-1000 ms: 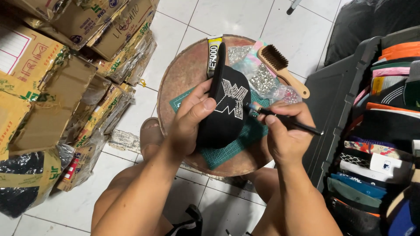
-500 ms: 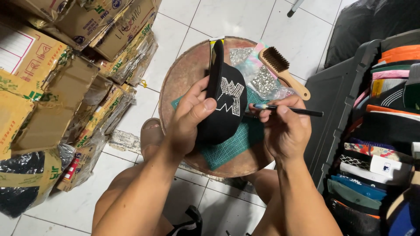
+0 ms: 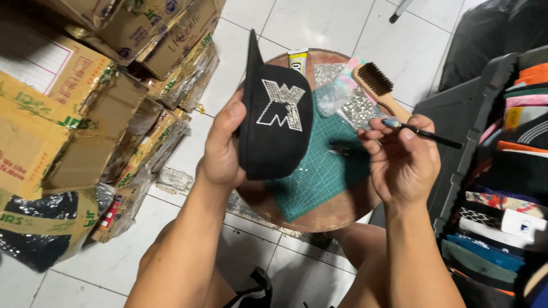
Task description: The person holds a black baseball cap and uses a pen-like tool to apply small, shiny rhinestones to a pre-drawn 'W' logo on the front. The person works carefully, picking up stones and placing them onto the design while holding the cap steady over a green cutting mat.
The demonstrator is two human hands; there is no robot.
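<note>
Head view: left hand [image 3: 220, 151] grips black cap [image 3: 274, 122]; right hand [image 3: 402, 162] pinches pen [image 3: 425, 133] beside brown cartons [image 3: 63, 114].

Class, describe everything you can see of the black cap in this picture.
The cap is black, of cloth by its look, with a flat brim pointing up and away. Its front panel bears a blocky emblem of small silvery stones. The left hand holds it raised and tilted above the round table, thumb on the side near the brim, fingers hidden behind. It hangs over the green mat. The right hand, holding a thin tool, is apart from it.
</note>
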